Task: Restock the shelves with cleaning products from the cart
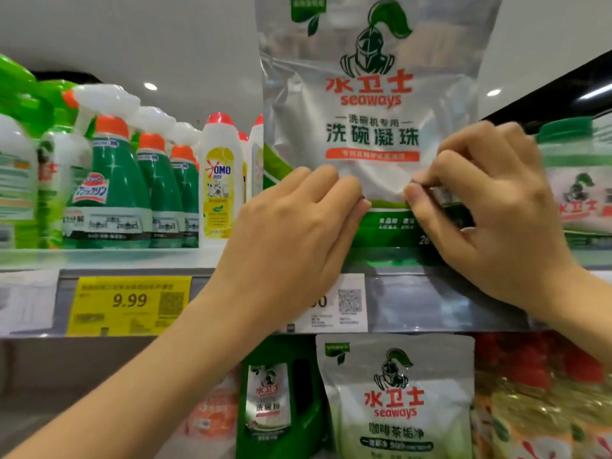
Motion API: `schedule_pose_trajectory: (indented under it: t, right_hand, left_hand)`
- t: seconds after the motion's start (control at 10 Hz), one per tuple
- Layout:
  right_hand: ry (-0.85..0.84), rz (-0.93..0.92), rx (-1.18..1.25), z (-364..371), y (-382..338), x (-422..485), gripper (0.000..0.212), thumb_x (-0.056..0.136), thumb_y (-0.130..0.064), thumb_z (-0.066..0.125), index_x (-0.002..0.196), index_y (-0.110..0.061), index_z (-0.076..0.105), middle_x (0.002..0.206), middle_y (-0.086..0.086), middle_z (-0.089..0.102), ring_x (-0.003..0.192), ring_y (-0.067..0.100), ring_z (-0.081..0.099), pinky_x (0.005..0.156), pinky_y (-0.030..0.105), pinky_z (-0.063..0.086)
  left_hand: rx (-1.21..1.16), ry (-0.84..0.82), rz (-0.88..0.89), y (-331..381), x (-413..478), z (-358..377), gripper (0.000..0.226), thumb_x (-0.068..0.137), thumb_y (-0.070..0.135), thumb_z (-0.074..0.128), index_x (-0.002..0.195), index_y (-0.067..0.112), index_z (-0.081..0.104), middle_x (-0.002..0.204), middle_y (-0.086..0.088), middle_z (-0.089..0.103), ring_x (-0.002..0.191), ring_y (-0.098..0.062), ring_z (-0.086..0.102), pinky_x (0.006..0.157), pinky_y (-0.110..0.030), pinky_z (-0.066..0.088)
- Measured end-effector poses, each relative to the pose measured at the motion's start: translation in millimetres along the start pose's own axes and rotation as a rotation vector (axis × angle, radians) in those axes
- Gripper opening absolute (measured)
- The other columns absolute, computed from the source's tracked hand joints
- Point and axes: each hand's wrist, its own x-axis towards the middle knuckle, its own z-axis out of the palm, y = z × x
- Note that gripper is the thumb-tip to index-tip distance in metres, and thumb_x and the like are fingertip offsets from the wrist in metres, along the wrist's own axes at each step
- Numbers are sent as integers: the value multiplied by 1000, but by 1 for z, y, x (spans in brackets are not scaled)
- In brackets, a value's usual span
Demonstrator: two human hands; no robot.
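The seaways pouch (371, 127) is stood on the shelf edge (430, 293), rising above both hands; its lower front is pinched by the right hand (490, 207) between thumb and bent fingers, and gripped by the left hand (291, 226) with curled fingers; 2 risks, probably: it gets tipped forward once released, being tall and floppy; or the OMO bottle (217, 180) just left of the left hand gets knocked.

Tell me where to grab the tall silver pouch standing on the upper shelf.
Take the pouch low, at the full part just above its green band, one hand on each side edge, coming from the front. The top looks flat and crinkled, so it would likely fold. The left hand and right hand hold its front at that height.
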Motion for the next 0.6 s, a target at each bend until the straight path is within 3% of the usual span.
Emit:
schedule_pose_trajectory:
  t: [0.1,0.2,0.4,0.5,0.6]
  right_hand:
    - [2,-23,24,-1,0,0,23,93,-17,58,78,1,58,84,19,55,78,30,43,70,43,37]
    - [-22,-12,54,-1,0,0,21,92,-15,57,79,0,55,75,16,52,70,26,44,70,32,31]
    - [-113,57,94,-13,-8,4,16,90,-12,58,80,0,55,72,14,54,67,27,48,67,38,36]
    - [-133,153,159,-29,-21,4,15,90,-15,56,82,-2,58,74,10,55,71,25,47,71,35,31]
    - [-95,110,208,-57,-31,0,18,90,-18,54,82,-3,59,75,9,56,74,24,47,72,37,32]
  left_hand:
    - [22,3,2,2,-1,1,31,100,26,36,85,7,56,78,-5,51,69,-15,34,56,-25,24]
    - [-16,28,17,2,-3,3,31,100,24,38,84,5,56,76,-7,51,67,-16,34,56,-28,29]
    - [-80,49,2,6,-3,-2,29,99,20,43,82,1,56,73,-8,49,64,-16,36,51,-32,34]
    - [-152,60,-31,11,-3,-11,28,99,19,44,82,0,57,72,-9,52,62,-18,40,52,-36,38]
    - [-240,70,-161,26,-12,-26,27,100,24,42,83,7,56,73,-2,52,62,-17,45,54,-36,39]
